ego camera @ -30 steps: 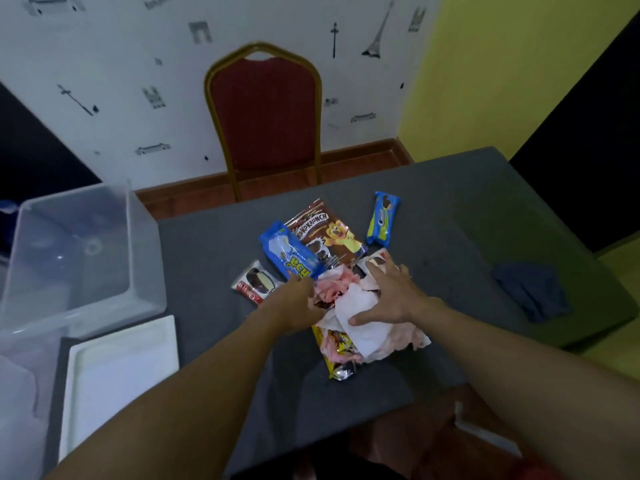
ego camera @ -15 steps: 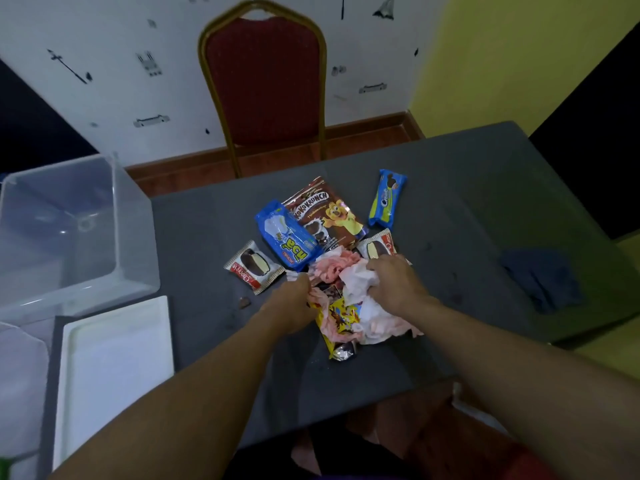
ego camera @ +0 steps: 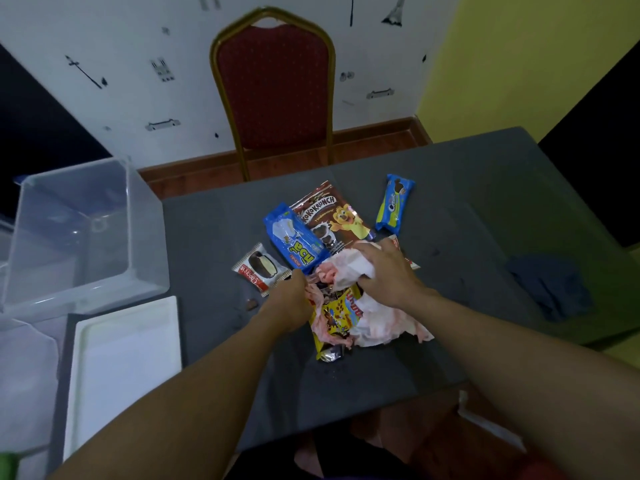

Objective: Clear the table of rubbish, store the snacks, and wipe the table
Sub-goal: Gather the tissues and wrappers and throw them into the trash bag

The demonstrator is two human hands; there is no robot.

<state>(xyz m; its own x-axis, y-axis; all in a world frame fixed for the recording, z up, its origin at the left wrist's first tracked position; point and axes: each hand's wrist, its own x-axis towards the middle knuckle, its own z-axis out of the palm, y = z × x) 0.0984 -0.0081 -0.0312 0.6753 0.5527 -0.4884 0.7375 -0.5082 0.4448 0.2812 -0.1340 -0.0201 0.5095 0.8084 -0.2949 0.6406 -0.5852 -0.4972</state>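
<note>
A heap of crumpled pink-stained white tissue and a torn yellow wrapper lies near the front of the grey table. My right hand grips the top of the tissue. My left hand pinches the heap's left edge. Behind them lie sealed snacks: a Koko Krunch bag, a blue packet, a blue Oreo pack and a white Chocopie pack. Another red-white pack is mostly hidden behind my right hand.
A clear plastic bin stands off the table's left edge, with a white lid in front of it. A dark blue cloth lies at the right. A small crumb sits near my left wrist. A red chair stands behind.
My right hand has gone from lying flat on the tissue to bunching it up and drawing it together. My left hand has closed on the heap's left edge. The yellow wrapper is more exposed.
</note>
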